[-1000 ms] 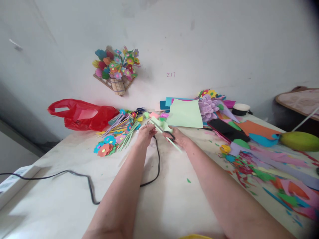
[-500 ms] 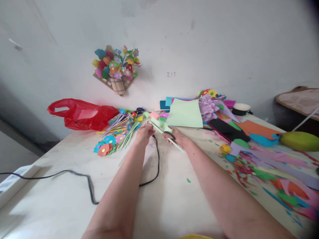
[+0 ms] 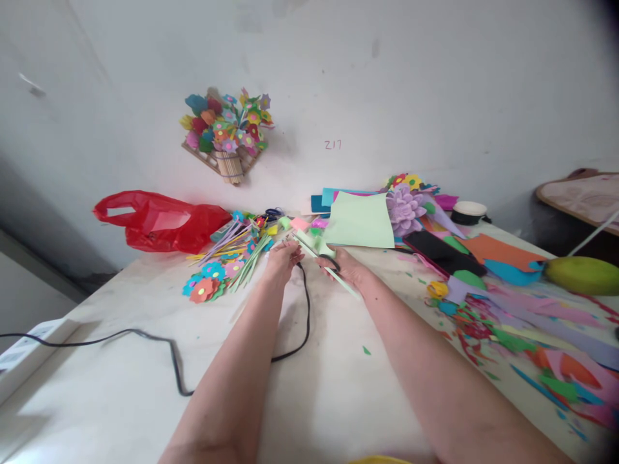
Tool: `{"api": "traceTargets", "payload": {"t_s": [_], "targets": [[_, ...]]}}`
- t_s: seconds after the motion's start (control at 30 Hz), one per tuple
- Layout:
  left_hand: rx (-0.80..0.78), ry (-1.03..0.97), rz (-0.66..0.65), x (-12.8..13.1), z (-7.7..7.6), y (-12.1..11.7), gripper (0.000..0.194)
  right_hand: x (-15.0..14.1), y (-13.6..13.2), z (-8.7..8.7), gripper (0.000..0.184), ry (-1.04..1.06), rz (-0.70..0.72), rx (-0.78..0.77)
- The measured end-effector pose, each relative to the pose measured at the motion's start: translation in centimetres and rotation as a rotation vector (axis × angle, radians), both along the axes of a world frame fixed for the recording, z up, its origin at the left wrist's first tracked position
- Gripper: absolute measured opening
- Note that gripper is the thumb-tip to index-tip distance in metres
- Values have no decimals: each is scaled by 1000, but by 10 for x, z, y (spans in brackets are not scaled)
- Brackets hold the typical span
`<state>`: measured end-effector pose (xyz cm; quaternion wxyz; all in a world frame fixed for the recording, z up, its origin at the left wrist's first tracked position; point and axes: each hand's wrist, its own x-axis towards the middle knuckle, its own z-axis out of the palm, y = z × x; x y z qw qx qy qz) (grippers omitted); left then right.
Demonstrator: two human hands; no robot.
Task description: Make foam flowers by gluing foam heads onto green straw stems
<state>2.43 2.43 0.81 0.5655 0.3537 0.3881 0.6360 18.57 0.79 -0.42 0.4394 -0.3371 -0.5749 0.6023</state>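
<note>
My right hand (image 3: 345, 265) is closed on black-handled scissors (image 3: 329, 260) near the far middle of the table. A thin light green foam strip (image 3: 338, 281) runs between the blades, down toward the right. My left hand (image 3: 282, 256) pinches the strip's far end, fingers pressed together. A black cable (image 3: 306, 303) passes between my two hands. Just left of my left hand lie foam flowers (image 3: 206, 285) and a bundle of coloured sticks (image 3: 242, 248).
A red plastic bag (image 3: 159, 223) lies far left. A light green sheet (image 3: 360, 220), purple foam flower (image 3: 403, 207), black phone (image 3: 442, 251) and coloured scraps (image 3: 507, 322) crowd the right side. A flower bouquet (image 3: 226, 132) hangs on the wall. A green object (image 3: 583, 274) sits far right.
Both hands stay almost in place. The left hand's fingers shift slightly on the strip; the strip's free end has dropped a little toward the right.
</note>
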Motion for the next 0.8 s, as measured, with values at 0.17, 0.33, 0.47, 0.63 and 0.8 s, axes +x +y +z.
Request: {"api": "traceTargets", "payload": {"t_s": [0.17,0.33,0.47,0.63,0.8], "targets": [[-23,-29,14,-1,-1,2,10,0,2,-2,38,12,-5,-12],[-26,-28,27,-3,0,2,11,0,0,-2,34,1,14,-6],[-17,2,11,-2,2,-2,8,1,0,-1,35,10,14,-4],[-11,35,-27,3,4,-6,9,2,1,0,34,-8,15,6],[-20,36,-22,5,4,-7,9,2,0,0,35,-2,17,14]]}}
